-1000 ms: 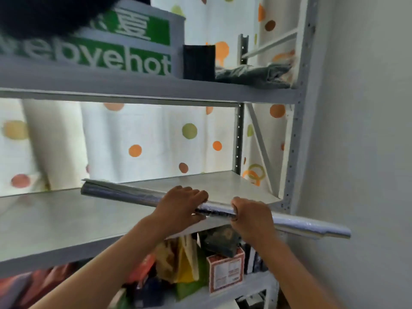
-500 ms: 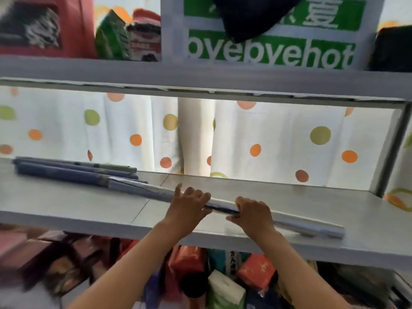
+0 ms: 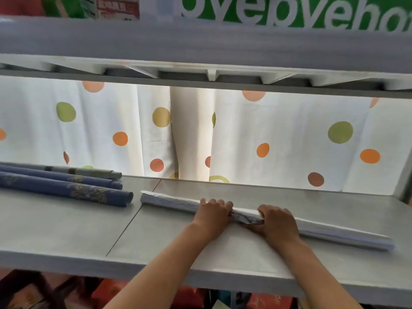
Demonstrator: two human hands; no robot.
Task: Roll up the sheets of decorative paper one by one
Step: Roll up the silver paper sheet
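The left grip (image 3: 213,214) and the right grip (image 3: 277,221) both lie on top of a rolled sheet of pale blue-grey decorative paper (image 3: 169,202), near its middle, with a short stretch of the roll showing between them. The left grip's fingers (image 3: 217,202) curl over the far side of the roll, knuckles up; the right grip's fingers (image 3: 275,211) curl over it in the same way, and the thumb reaches in under the roll towards the left grip. Between the two grips the paper is creased and darker, with a patterned patch showing.

The roll lies flat on the grey shelf (image 3: 66,233), slanting from its far end left of the left grip to its near end well to the right of the right grip. A loose white edge of the sheet runs along the roll's far side. Both forearms come up from below the shelf's front edge.

Further left of the grips, well apart from the held roll, three finished rolls (image 3: 66,188) lie side by side; the nearest two are blue with a pale flower pattern, the farthest is greyer. Behind the grips hangs a white curtain (image 3: 289,141) with orange, green and brown dots. Above them runs an upper shelf (image 3: 200,39) carrying a green box with white letters (image 3: 289,12). Below the shelf, red and dark goods show, blurred.
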